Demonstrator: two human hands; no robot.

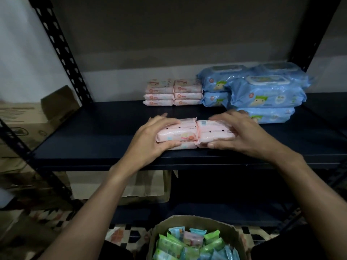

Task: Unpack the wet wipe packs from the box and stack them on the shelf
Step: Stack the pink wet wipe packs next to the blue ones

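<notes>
While clasped from both sides, sitting on the front part of the dark shelf (93, 139), close to its near edge: pink wet wipe packs (195, 135), in two short piles set end to end. Long axis of each pile running left to right, parallel with the shelf's front edge. Crimped short ends meeting at the middle, outer ends hidden under the palms. Lying flat, broad faces up; small printed text on top of the right pile, a coloured logo on the left one. Seemingly two packs high on each side, though hard to tell exactly.

Grasped on the left by the left hand (150, 136): fingers curled over the top of the left pile, thumb pressed along its lower front. Grasped on the right by the right hand (242, 134) in mirror fashion: fingers laid over the top, thumb tucked against the lower front edge.

Further back on the same shelf, well apart from the held piles: two pink stacks (172, 92), three high, side by side, long axes likewise left to right. Just beside those, to the right: larger blue packs (262, 91) with lids on top, piled in layers, reaching forward to just behind the right hand.

Below, at the bottom of view: an open cardboard box (206, 221) holding green, blue and pink loose packs (187, 243) standing on end. To the left, beyond the rack's perforated upright (62, 49): another carton (28, 119).
</notes>
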